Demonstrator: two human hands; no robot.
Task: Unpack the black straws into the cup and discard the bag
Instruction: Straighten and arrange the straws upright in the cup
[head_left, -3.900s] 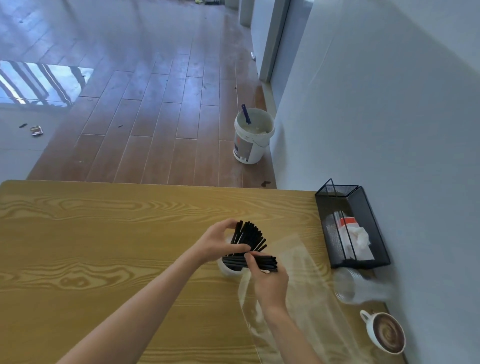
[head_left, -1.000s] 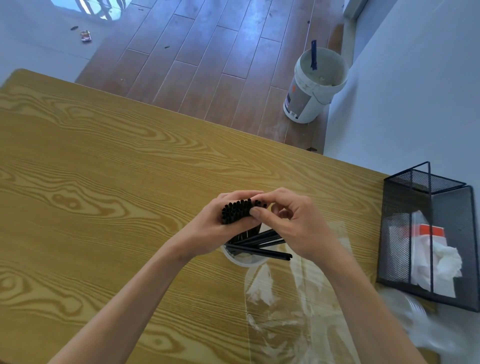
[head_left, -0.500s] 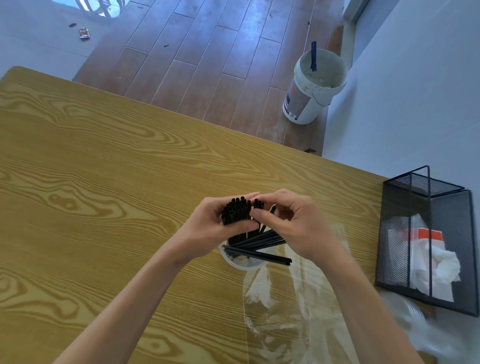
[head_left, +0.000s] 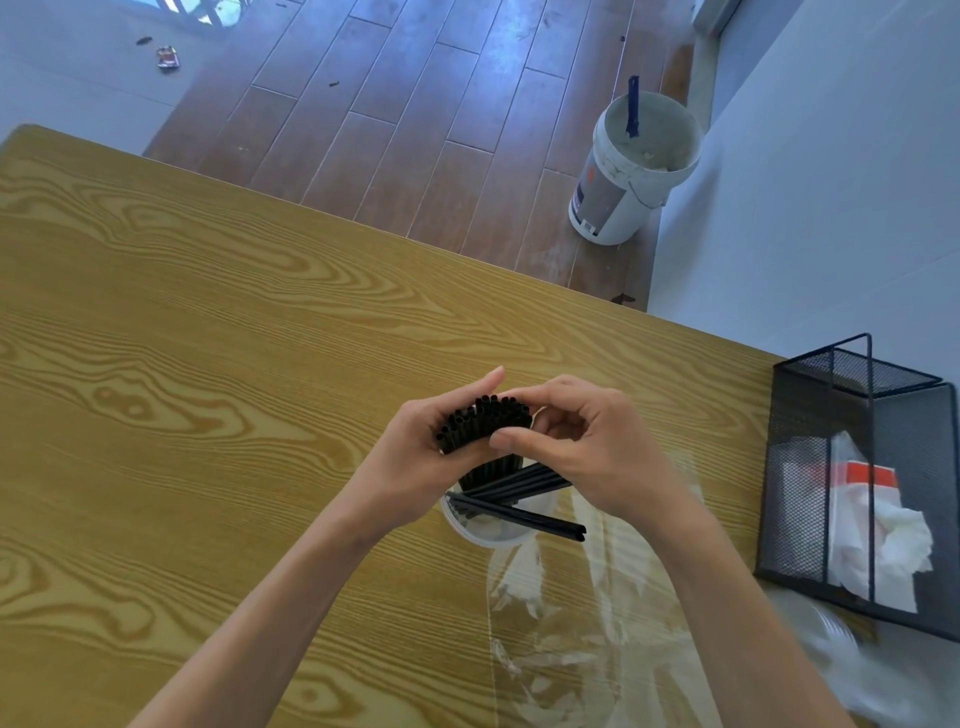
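Black plastic straws (head_left: 485, 423) are standing bunched in the small white cup (head_left: 493, 535), our left hand (head_left: 415, 467) and right hand (head_left: 587, 447) fingers clamped around them. Several are lying across the rim and risk rolling off. Beside the cup, the clear bag (head_left: 571, 623) is lying empty on the desk (head_left: 182, 364).

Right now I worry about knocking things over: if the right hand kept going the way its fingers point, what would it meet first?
The right hand points leftward, already touching the bundle of black straws; just beyond sits the left hand. Depth is unclear.
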